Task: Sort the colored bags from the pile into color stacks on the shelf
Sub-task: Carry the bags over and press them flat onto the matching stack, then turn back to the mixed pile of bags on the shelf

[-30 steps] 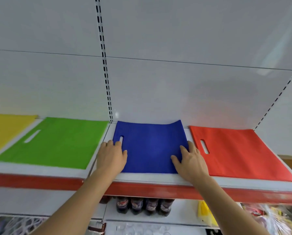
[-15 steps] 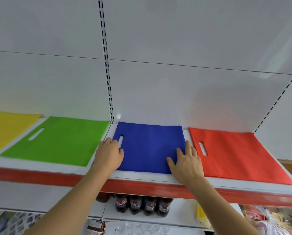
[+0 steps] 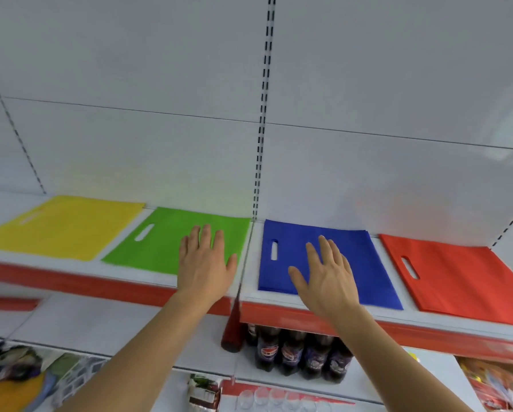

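Four flat bag stacks lie side by side on the white shelf (image 3: 317, 303): yellow (image 3: 62, 226), green (image 3: 166, 239), blue (image 3: 365, 263) and red (image 3: 463, 278). Each top bag shows a cut-out handle slot. My left hand (image 3: 204, 260) hovers with straight, spread fingers in front of the green stack's right part. My right hand (image 3: 326, 275) is also spread flat, over the front of the blue stack. Neither hand holds anything. Whether the palms touch the bags cannot be told.
The shelf has a red front edge (image 3: 398, 325) and a white back wall with slotted uprights (image 3: 261, 144). Dark soda bottles (image 3: 297, 352) stand on the shelf below. A basket with mixed colored bags (image 3: 20, 379) sits at the lower left.
Both hands have lifted off the blue bag's edges with fingers spread. My left hand has shifted left over the green stack. The view has panned left, bringing the yellow stack into sight.
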Action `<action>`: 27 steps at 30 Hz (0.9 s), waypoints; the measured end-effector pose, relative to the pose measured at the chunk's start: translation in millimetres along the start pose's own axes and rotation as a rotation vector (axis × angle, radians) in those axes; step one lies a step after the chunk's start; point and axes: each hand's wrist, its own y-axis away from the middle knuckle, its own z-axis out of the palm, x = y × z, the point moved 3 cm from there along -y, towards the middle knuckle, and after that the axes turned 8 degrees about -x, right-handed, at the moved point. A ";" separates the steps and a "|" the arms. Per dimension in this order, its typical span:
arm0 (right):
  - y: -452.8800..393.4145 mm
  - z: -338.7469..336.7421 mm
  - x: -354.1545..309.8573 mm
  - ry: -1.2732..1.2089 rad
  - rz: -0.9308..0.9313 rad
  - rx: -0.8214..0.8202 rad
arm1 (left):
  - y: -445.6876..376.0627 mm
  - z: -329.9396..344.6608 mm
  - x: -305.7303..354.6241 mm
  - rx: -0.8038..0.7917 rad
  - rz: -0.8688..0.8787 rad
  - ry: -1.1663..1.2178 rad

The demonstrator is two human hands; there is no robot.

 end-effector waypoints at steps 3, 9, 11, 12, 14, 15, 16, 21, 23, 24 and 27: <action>6.9 1.3 -59.9 0.009 -0.054 0.008 | 18.7 -13.4 -51.9 0.011 -0.022 -0.002; 17.0 14.3 -199.0 -0.018 -0.233 -0.002 | 65.9 -33.2 -166.0 0.030 -0.144 -0.012; 15.9 17.0 -247.0 -0.026 -0.307 0.002 | 78.6 -39.6 -205.6 0.044 -0.192 -0.008; 13.9 17.4 -271.2 -0.034 -0.342 0.002 | 82.6 -43.4 -226.0 0.051 -0.218 -0.008; 8.1 18.5 -318.1 -0.051 -0.406 -0.005 | 88.5 -50.6 -266.2 0.068 -0.272 -0.007; 4.7 19.9 -340.4 -0.058 -0.435 -0.007 | 91.3 -52.9 -285.7 0.076 -0.298 -0.011; 1.2 22.2 -362.1 -0.061 -0.464 -0.004 | 94.4 -54.1 -305.3 0.082 -0.325 -0.021; -25.2 36.1 -464.6 -0.074 -0.586 -0.002 | 101.6 -58.5 -400.3 0.076 -0.451 -0.077; -40.8 40.8 -505.1 -0.091 -0.625 -0.002 | 100.0 -64.0 -435.4 0.080 -0.492 -0.099; -47.9 42.6 -525.1 -0.094 -0.640 -0.006 | 98.9 -67.2 -452.6 0.076 -0.512 -0.113; -66.1 43.9 -583.6 -0.121 -0.702 -0.021 | 92.8 -80.1 -504.6 0.070 -0.566 -0.150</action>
